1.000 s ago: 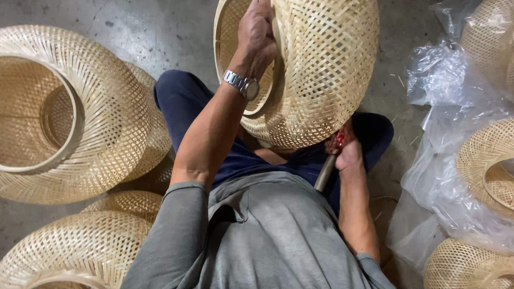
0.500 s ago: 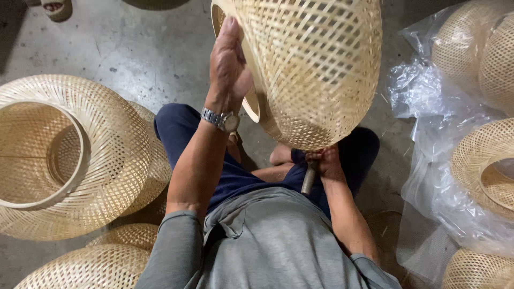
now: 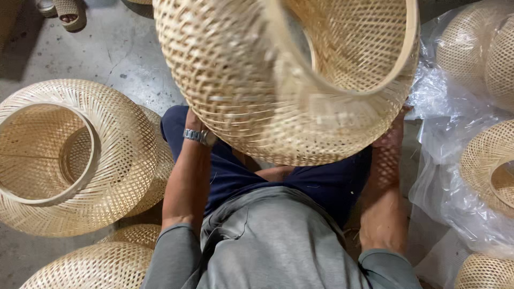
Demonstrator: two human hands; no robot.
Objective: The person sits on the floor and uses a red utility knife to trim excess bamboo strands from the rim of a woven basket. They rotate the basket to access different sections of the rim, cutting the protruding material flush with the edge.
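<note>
The woven basket (image 3: 278,80) is held up in front of the person's chest, above the lap, tilted so its round wooden rim (image 3: 375,91) faces up and to the right. It fills the upper middle of the view and blurs slightly. It is an open lattice of thin pale strips, so it is probably very light for its bulk, springy rather than stiff across the belly, and likely to dent or snap a strip if squeezed hard. The smooth hoop at the mouth looks like the firmest place to take hold; the woven wall gives fingers purchase too, being rough and full of gaps.

The left hand (image 3: 201,126) is mostly hidden behind the basket's lower left side, only the wrist with a metal watch (image 3: 195,136) showing, so whether its fingers are closed cannot be told. The right hand (image 3: 391,139) presses against the lower right edge, partly seen through the weave; its grip cannot be told either.

A larger finished basket (image 3: 69,155) lies on the concrete floor (image 3: 107,48) to the left, with more below it. Clear plastic sheeting (image 3: 444,160) and further baskets lie to the right.
</note>
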